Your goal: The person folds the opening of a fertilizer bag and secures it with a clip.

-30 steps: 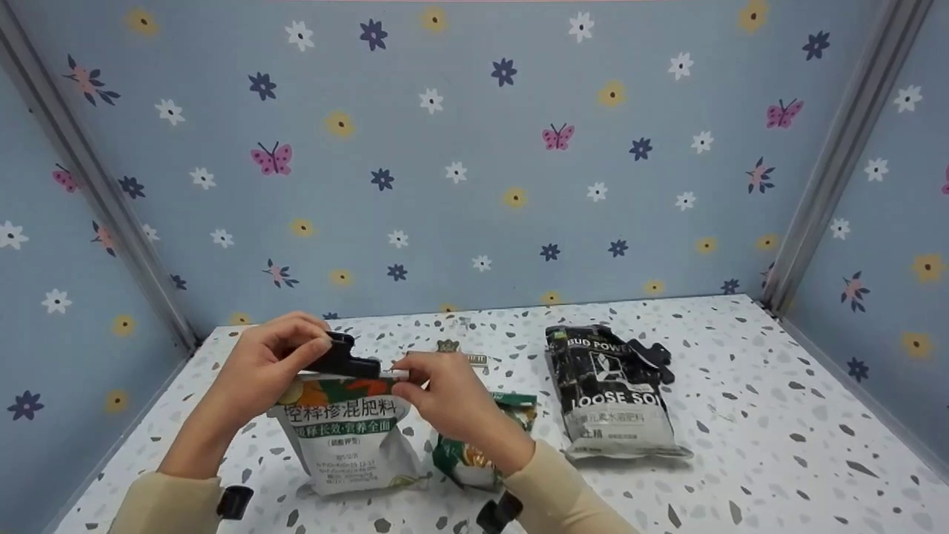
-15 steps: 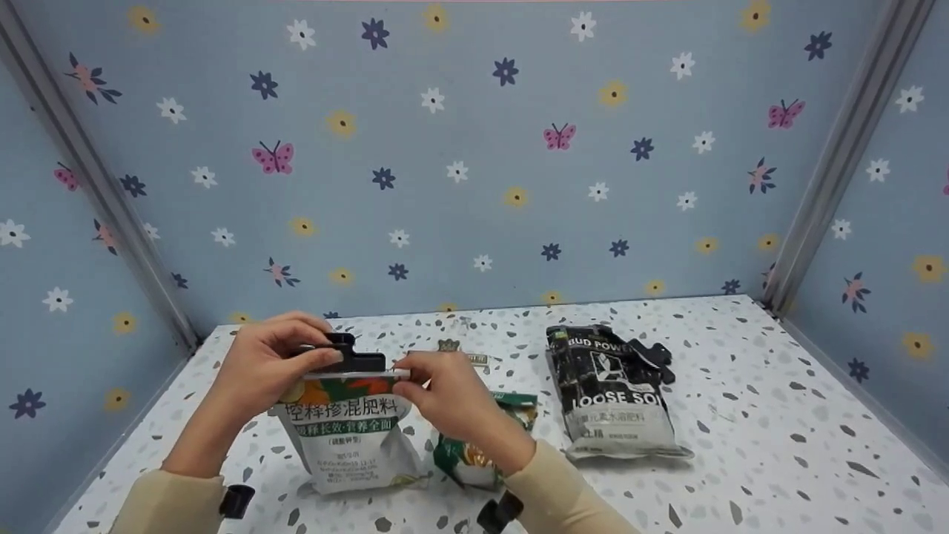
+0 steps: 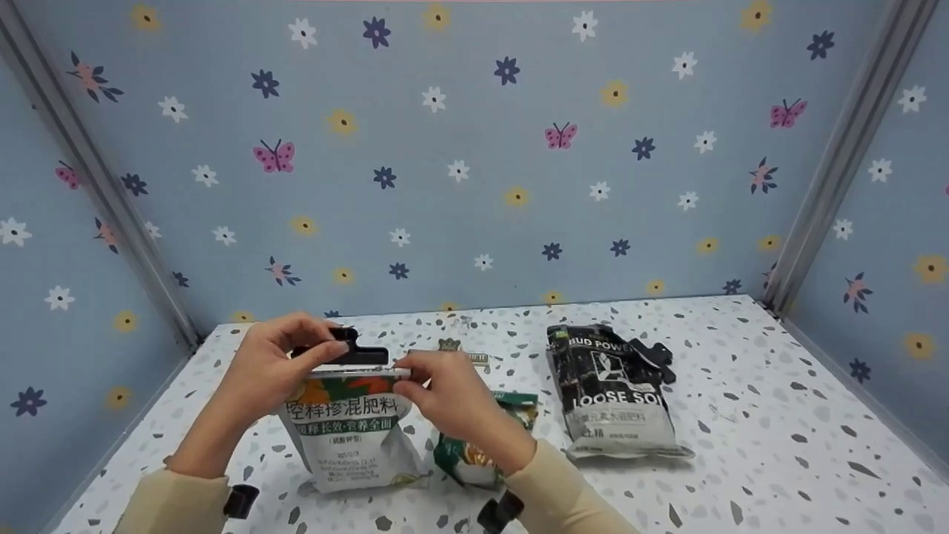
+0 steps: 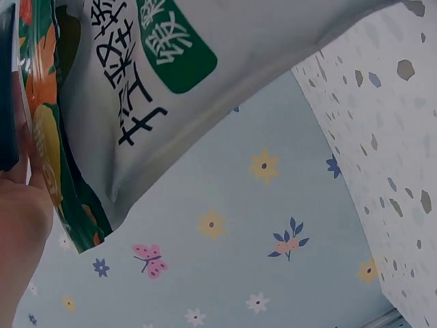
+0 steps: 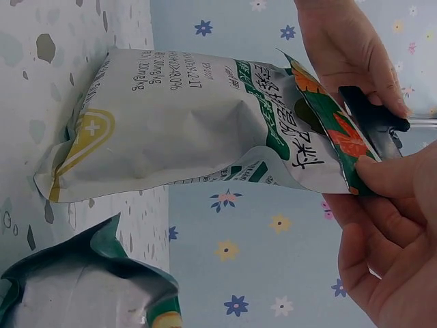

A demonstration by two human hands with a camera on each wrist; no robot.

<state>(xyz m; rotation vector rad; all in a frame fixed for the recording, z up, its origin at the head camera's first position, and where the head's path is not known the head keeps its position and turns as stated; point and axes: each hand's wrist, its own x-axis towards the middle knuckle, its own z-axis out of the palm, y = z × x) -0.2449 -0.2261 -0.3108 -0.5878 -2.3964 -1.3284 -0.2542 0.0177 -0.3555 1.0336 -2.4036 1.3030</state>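
A white fertilizer bag point(image 3: 348, 452) with a green and orange top band stands upright on the table. Its top edge is folded flat. My left hand point(image 3: 278, 360) pinches a black bag clip point(image 3: 363, 356) between thumb and fingers, just above the bag's top edge. In the right wrist view the clip point(image 5: 372, 123) lies right along that edge; whether its jaws are on the bag I cannot tell. My right hand point(image 3: 452, 393) pinches the bag's top right corner, thumb in front and fingers behind, as the right wrist view also shows.
A smaller green bag point(image 3: 471, 456) stands behind my right forearm, partly hidden. Farther right lies a black and white soil bag point(image 3: 615, 400) with a black clip point(image 3: 652, 360) at its upper right. Patterned panels surround the speckled table point(image 3: 778, 415).
The black clip has gone from tilted to level and shifted slightly up and right with my left hand. My right hand has stayed on the bag's corner.
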